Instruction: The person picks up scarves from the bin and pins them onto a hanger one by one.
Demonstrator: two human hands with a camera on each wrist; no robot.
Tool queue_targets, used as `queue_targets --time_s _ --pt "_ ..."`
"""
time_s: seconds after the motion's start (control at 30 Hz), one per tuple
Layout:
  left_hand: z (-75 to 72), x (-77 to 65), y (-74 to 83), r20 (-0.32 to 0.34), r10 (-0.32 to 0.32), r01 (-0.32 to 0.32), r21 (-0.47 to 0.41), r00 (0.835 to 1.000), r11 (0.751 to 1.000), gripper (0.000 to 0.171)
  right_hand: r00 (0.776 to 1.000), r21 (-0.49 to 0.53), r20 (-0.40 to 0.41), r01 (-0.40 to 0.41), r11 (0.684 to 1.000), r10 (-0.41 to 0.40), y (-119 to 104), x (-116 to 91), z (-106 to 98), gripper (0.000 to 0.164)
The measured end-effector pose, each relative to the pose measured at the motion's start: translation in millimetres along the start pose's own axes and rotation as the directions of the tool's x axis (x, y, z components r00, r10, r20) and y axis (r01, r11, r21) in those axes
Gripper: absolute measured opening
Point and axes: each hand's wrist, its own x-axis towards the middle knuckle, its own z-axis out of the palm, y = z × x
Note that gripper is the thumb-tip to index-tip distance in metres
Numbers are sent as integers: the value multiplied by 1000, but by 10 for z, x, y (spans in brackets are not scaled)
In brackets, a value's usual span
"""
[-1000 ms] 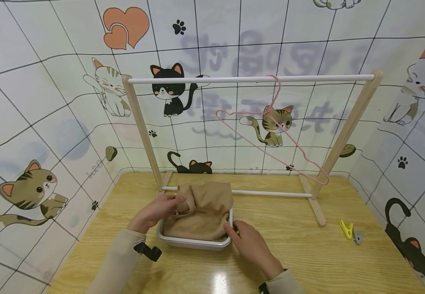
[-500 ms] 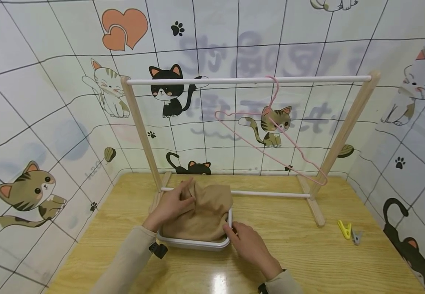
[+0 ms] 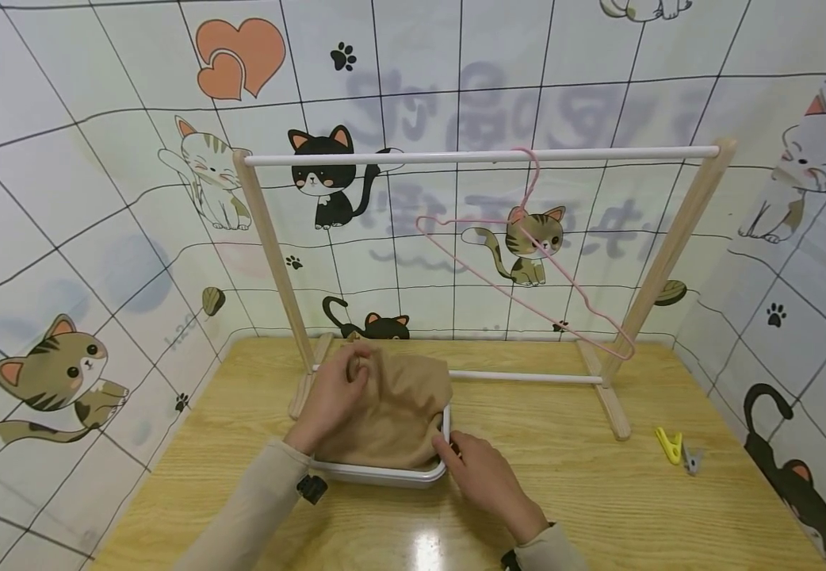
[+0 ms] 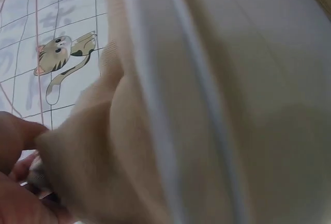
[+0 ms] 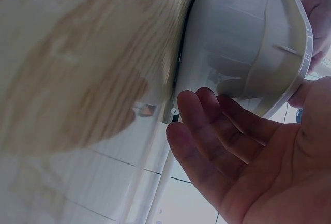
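A white plastic basin stands on the wooden table with a tan cloth bunched inside, part of it rising over the back. At the basin's back left, my left hand pinches an edge of the cloth. The left wrist view shows the fingertips against the raised cloth. On the right side, my right hand holds the basin, its thumb at the rim. Below the rim, the right wrist view has the slightly bent fingers beside the outer wall. The cloth's lower folds are hidden.
Behind the basin stands a wooden rack with a white top bar and a lower bar. A pink hanger hangs from the top bar. Yellow and grey clips lie at right. A cat-patterned wall covering surrounds the table.
My left hand has moved from the basin's left side toward its back, lifting the cloth's left edge up and away. My right hand stays at the basin's right rim.
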Motion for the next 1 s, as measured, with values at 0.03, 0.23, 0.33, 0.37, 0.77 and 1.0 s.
queue_targets --time_s 0.03,0.23,0.33,0.37,0.77,1.0 --pt "5 1 -4 -34 22 -22 -3 999 1000 29 1000 -1 0 0 1000 0 0 0 -1 50" --pt "-23 7 -13 -48 27 -32 -100 998 994 59 1000 0 9 6 1000 -6 0 -4 -4 50" --pt "-81 -3 22 33 -32 37 -158 999 987 75 1000 1 12 8 1000 -8 -1 -5 -4 50" --pt "-99 -10 34 57 -45 54 -170 997 984 78 1000 0 12 9 1000 -9 -1 -4 -4 50" --pt "-118 -45 40 208 -119 128 -31 971 991 50 1000 -11 15 -8 1000 9 17 -8 -1 53" --pt "-55 -77 18 83 23 -27 46 996 999 64 1000 -13 15 0 1000 1 28 -1 7 53"
